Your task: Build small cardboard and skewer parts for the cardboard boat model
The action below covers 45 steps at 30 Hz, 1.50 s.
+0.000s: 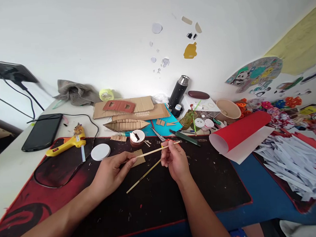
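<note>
A thin wooden stick (152, 152) is held across the front of me. My left hand (112, 172) pinches its left end between thumb and fingers. Near the stick's other end, my right hand (176, 161) has its fingers closed around it. A small yellow and red item shows behind the right fingertips, too hidden to name. Below the hands, a second thin stick (143, 176) lies slanted on the black desk mat (156, 208). A small cardboard piece (139, 160) rests beside my left hand, partly covered by it.
A yellow glue gun (68, 144) with its cord and a white lid (100, 152) are on the left. Behind the hands are a cardboard boat shape (126, 125), a pointed metal tool (158, 134) and a black flask (179, 91). Red paper (243, 131) and paper strips (295, 162) lie right.
</note>
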{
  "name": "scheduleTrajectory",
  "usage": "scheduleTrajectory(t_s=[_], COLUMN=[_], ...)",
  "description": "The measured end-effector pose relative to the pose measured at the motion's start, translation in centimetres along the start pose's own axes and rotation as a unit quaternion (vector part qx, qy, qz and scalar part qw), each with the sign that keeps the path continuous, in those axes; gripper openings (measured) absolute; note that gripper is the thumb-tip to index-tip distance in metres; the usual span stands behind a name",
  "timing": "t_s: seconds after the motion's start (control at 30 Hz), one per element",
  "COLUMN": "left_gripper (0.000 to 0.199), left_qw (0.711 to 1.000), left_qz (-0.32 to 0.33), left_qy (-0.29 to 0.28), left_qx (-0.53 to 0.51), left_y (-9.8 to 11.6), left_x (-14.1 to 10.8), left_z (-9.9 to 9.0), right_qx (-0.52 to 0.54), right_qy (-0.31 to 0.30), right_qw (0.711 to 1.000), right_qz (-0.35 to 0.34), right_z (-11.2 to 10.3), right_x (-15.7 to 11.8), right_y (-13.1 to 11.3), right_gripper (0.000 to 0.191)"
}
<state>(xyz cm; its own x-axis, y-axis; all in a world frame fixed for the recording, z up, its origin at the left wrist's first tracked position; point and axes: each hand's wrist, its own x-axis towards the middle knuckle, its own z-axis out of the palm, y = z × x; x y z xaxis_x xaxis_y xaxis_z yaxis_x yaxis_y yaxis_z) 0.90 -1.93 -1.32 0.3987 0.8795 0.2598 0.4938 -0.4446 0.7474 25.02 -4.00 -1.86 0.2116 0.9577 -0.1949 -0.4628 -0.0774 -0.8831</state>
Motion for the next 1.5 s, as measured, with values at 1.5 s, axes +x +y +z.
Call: scheduleTrajectory(t_s=[1.5], left_gripper=[0.030], left_qw=[0.992], left_qz=[0.080], left_qy=[0.039], left_qx=[0.091], left_y=[-0.4], left_x=[0.3], left_z=[0.2], right_qx=[-0.067], right_qy=[-0.086], right_qw=[0.994], right_qz=[0.012], right_z=[0.8], right_x=[-1.3], right_y=[0.2], right_gripper=[0.039])
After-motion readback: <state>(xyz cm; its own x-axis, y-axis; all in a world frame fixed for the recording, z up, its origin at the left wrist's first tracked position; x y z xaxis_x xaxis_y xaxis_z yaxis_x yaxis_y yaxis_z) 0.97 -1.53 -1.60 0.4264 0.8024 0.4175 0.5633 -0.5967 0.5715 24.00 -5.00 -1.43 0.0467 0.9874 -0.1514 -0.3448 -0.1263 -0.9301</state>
